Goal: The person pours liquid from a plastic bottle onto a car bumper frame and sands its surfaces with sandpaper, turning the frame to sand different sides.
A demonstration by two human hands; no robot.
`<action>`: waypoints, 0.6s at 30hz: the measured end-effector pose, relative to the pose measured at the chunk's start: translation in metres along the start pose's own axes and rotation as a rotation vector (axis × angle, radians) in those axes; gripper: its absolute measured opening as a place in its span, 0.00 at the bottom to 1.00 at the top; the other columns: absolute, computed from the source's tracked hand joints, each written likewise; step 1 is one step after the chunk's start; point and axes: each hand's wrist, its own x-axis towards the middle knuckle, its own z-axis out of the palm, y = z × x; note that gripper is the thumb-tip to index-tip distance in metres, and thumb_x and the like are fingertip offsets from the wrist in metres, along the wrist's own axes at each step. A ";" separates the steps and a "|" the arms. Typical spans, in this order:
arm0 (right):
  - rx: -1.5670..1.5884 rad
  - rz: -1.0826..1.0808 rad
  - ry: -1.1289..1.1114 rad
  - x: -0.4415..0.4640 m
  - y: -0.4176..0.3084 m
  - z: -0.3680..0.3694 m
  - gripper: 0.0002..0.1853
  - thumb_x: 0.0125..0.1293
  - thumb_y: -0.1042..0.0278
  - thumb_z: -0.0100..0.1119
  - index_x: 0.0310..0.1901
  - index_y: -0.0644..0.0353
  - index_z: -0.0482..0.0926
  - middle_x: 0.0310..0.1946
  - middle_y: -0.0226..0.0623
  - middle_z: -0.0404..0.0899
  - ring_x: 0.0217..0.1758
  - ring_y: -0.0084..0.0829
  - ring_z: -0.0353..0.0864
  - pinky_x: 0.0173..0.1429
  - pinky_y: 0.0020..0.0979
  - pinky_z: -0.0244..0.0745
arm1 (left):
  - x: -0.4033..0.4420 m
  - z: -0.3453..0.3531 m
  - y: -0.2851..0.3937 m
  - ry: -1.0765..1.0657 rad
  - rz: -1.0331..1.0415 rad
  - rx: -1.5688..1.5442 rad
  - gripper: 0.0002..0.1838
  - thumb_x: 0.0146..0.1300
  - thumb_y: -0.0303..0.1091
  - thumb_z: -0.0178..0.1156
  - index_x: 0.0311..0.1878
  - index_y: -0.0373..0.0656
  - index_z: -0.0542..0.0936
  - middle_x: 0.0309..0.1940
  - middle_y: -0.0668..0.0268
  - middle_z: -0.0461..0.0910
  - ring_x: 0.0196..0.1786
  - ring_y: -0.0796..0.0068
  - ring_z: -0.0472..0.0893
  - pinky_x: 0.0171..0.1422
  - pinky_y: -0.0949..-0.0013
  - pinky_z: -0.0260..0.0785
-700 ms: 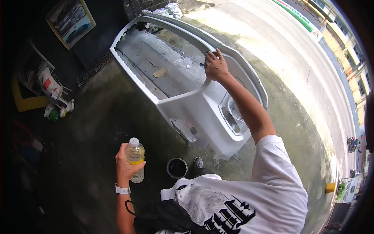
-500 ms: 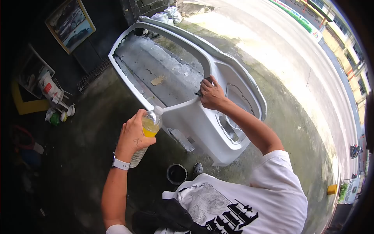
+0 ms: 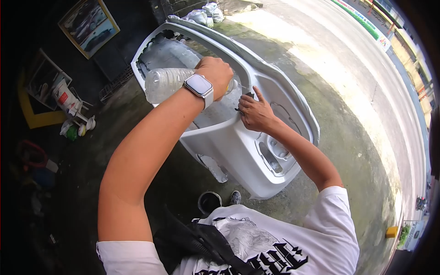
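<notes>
A clear, ribbed plastic bottle (image 3: 167, 83) was held on its side above the large opening of a white car bumper shell (image 3: 220, 142), its base toward the shell's left edge and its neck toward the right hand (image 3: 256, 113). It was gripped by the left hand (image 3: 214, 75), closed around it; a watch with a pale strap (image 3: 200, 85) was worn on that wrist. A small dark pad (image 3: 250, 95) was gripped in the right hand's curled fingers, beside the opening's right edge, with the thumb raised. Whether the shell was touched by the pad could not be told. Off the shell's near edge, a round black bucket (image 3: 200, 199) was set on the grey concrete floor (image 3: 339, 142), beside a speckled shoe (image 3: 235, 197). Beyond the shell's far corner, white plastic bags (image 3: 197, 17) were piled.
</notes>
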 end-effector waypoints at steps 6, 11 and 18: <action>-0.182 0.101 0.132 0.033 0.030 -0.004 0.30 0.71 0.57 0.50 0.70 0.65 0.76 0.75 0.40 0.71 0.83 0.35 0.60 0.88 0.55 0.35 | -0.004 0.005 -0.008 -0.001 0.001 -0.011 0.28 0.44 0.36 0.79 0.52 0.45 0.84 0.45 0.58 0.90 0.51 0.59 0.90 0.55 0.59 0.83; 0.320 0.291 0.303 -0.043 -0.062 0.036 0.41 0.66 0.65 0.58 0.79 0.67 0.58 0.83 0.53 0.53 0.87 0.51 0.48 0.88 0.51 0.40 | -0.064 0.034 -0.041 0.079 -0.113 -0.564 0.36 0.40 0.40 0.77 0.57 0.43 0.78 0.45 0.49 0.88 0.49 0.44 0.88 0.56 0.54 0.81; 0.423 0.617 0.511 -0.028 -0.115 0.081 0.43 0.70 0.65 0.56 0.82 0.68 0.50 0.85 0.57 0.43 0.89 0.54 0.39 0.88 0.50 0.34 | -0.210 0.186 -0.061 0.385 -0.407 -1.477 0.38 0.38 0.33 0.78 0.58 0.40 0.76 0.45 0.64 0.85 0.48 0.70 0.85 0.59 0.62 0.77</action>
